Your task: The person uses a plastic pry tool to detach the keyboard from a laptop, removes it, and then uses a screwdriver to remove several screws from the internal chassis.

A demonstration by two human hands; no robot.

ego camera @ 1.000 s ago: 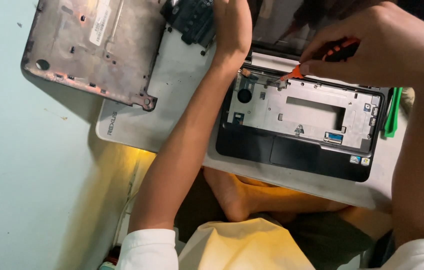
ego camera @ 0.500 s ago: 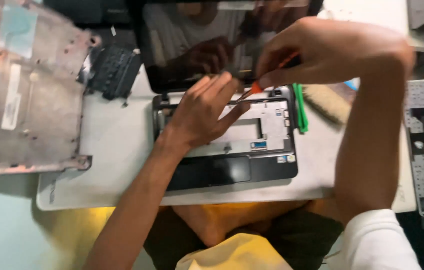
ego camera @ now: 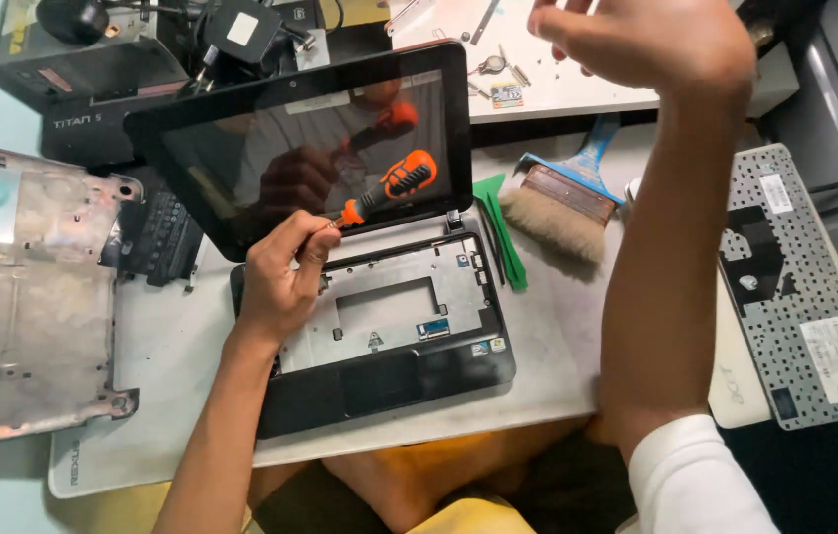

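**Over the laptop: screwdriver in the left hand**

On the counter [ego camera: 558, 346] lies an opened laptop [ego camera: 389, 326], keyboard removed, metal frame bare. The left hand [ego camera: 280, 282] rests at the frame's upper left, fingers clamped on an orange screwdriver [ego camera: 389, 188] that points up over the tilted screen [ego camera: 310, 138]. The right hand [ego camera: 647, 40] is lifted near a white tray [ego camera: 538, 89], fingers loosely curled, holding nothing visible. Judging by this, a frame screw is being handled; seating the tip squarely comes next. A brush [ego camera: 562, 203] lies just right.

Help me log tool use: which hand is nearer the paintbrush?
Right. The right hand hovers just above the paintbrush; the left hand is farther off, holding a screwdriver.
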